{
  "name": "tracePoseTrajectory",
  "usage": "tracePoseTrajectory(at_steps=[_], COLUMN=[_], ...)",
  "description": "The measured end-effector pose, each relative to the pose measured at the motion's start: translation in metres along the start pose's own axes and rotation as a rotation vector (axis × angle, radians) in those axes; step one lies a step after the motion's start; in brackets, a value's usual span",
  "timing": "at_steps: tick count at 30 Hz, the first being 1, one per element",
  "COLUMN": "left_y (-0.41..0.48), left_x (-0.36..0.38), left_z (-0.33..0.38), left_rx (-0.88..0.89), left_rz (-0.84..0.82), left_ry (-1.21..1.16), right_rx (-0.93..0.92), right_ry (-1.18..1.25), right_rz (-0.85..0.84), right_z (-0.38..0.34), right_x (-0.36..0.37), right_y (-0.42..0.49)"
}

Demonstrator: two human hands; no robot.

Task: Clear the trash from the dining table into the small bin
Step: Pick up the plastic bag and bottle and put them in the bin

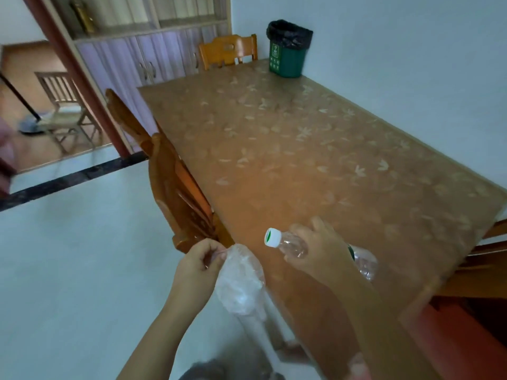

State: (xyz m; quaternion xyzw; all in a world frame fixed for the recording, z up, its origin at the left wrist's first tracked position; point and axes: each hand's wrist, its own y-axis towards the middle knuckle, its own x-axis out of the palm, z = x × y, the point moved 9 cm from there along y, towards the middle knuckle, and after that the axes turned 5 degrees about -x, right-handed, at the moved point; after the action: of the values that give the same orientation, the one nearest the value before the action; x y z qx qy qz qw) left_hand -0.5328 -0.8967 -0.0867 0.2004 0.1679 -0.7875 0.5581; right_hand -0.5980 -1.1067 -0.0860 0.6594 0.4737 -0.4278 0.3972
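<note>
While both hands work at the near end, the dining table (315, 149) lies bare under its leaf-patterned cover | small bin (288, 49) stands on the table's far corner by the wall | right hand (319, 249) wrapped around a clear bottle (293, 244) above the table's near edge | left hand (199, 260) pinching a crumpled clear bag (240, 278) just off that edge.

- Wooden chair (175, 187), orange-brown, carved back: just beyond the left hand's fingers (211, 253).
- Second wooden chair (227, 52), same finish: far beyond the fingers of both hands.
- Further wooden chair parts (488, 259), only partly seen: well right of the right hand's fingers (318, 224).
- Cabinet (142, 58), pale doors, open shelves above: far ahead and left of the fingers.
- Slatted chair (63, 105) and mop (30, 124), blurred: far left, through a doorway.
- Pale floor (82, 270): left of the left fingers.
</note>
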Motion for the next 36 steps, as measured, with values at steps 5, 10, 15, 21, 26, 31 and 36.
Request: tracePoseTrajectory(at_steps=[5,10,15,21,26,31,36], left_y=[-0.034,-0.070,-0.107,-0.149,-0.174,-0.162,-0.098], left_x=[-0.039,-0.104,-0.195,-0.288,-0.340,-0.368,-0.389], left_z=[-0.045,-0.092,-0.146,-0.207,-0.254,-0.290,-0.306], left_rx=[-0.042,-0.043,-0.061,-0.130,-0.235,-0.342,-0.379], left_rz=[0.006,0.059,0.188,0.335,0.485,0.567,0.554], left_ry=[-0.010,0.004,0.084,0.085,0.058,0.050,0.109], right_rx=[-0.078,-0.173,-0.232,-0.320,-0.461,-0.583,-0.591], right_ry=[-0.017,-0.011,-0.023,-0.006,-0.006,0.014,0.083], right_rz=[-0.032,-0.054,-0.214,-0.320,-0.396,-0.386,-0.411], right_z=[-0.059,-0.145,-0.235,-0.352,-0.421,-0.466,-0.490], right_x=[0.017,0.042,0.106,0.150,0.183,0.207,0.235], right_y=[-0.024,-0.041,-0.048,-0.057,-0.047,-0.004,0.072])
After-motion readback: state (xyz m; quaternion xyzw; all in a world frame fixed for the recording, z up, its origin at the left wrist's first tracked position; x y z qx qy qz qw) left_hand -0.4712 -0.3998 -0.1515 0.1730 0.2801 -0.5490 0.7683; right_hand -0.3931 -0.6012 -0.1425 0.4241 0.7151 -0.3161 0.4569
